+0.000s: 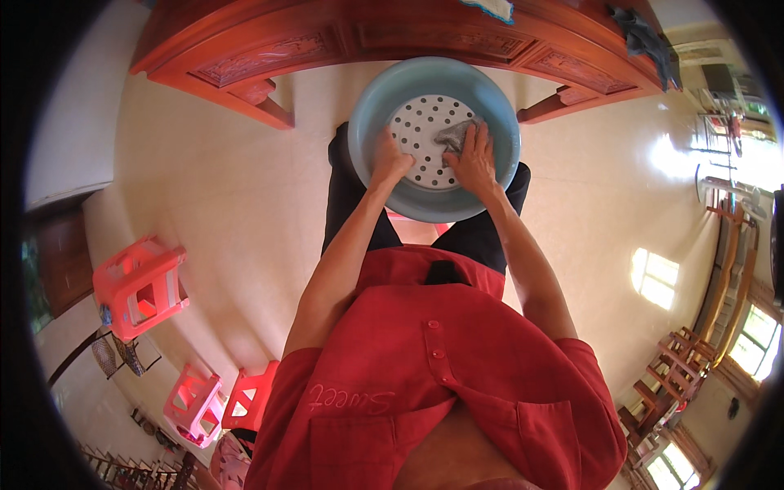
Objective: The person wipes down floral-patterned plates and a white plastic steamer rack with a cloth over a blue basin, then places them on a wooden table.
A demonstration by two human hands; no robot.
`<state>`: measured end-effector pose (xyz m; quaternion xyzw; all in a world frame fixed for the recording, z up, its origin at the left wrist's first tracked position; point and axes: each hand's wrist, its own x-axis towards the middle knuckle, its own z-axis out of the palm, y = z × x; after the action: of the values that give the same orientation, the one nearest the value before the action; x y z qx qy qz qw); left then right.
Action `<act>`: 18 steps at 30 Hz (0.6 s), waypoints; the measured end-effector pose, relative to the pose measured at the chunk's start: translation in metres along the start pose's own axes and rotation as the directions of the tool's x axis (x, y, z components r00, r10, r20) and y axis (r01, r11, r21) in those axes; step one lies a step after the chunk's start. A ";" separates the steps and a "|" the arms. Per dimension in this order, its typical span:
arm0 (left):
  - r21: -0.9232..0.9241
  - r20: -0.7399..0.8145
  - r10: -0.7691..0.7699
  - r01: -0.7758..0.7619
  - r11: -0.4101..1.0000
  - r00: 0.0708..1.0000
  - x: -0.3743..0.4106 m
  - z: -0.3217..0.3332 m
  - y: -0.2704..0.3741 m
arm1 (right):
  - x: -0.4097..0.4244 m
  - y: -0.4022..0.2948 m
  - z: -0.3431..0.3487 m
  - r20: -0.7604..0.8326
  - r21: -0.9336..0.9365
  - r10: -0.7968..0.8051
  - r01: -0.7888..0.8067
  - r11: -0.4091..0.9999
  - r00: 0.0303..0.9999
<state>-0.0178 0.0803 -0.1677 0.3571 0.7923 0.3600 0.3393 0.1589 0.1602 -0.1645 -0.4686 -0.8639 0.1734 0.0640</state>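
A light blue round plastic basin rests across my thighs. Inside it lies a round white plate with many holes, perhaps a steamer tray. My left hand grips this plate at its left rim, thumb on top and the other fingers partly hidden. On the plate's right side, my right hand presses a crumpled grey cloth against the surface, fingers spread over it. Part of the cloth is hidden under that hand.
A carved red wooden table stands just beyond the basin, with a dark cloth hanging at its right end. Pink plastic stools stand on the tiled floor to the left. Wooden furniture lines the right side.
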 end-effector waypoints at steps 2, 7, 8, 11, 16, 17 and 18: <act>0.010 0.013 -0.015 0.015 1.000 1.000 0.001 0.001 0.001 | -0.008 0.008 0.003 0.024 0.071 0.064 -0.066 0.995 0.998; -0.045 -0.083 0.091 -0.095 0.994 0.992 0.003 0.002 -0.005 | -0.012 -0.012 -0.014 0.155 0.118 0.222 -0.241 0.963 0.963; -0.077 -0.114 0.115 -0.125 0.989 0.987 0.001 0.002 -0.006 | -0.013 -0.011 -0.013 0.132 0.140 0.208 -0.226 0.964 0.969; -0.196 -0.147 0.094 -0.122 0.973 0.985 0.001 0.000 -0.006 | -0.014 -0.007 -0.008 0.057 0.221 0.163 -0.172 0.960 0.985; -0.164 -0.126 0.043 -0.064 0.984 0.991 -0.003 -0.016 0.021 | -0.015 0.007 -0.003 0.005 0.363 0.160 -0.151 0.920 0.987; -0.147 -0.153 0.044 -0.067 0.987 0.987 -0.004 -0.020 0.031 | -0.015 0.008 -0.005 0.033 0.400 0.176 -0.174 0.900 0.984; -0.131 -0.184 0.045 -0.070 0.989 0.982 -0.005 -0.023 0.038 | -0.015 0.007 -0.008 0.061 0.436 0.185 -0.193 0.879 0.981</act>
<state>-0.0214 0.0872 -0.1231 0.3217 0.7826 0.4538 0.2794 0.1746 0.1530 -0.1590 -0.5226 -0.7530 0.3733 0.1433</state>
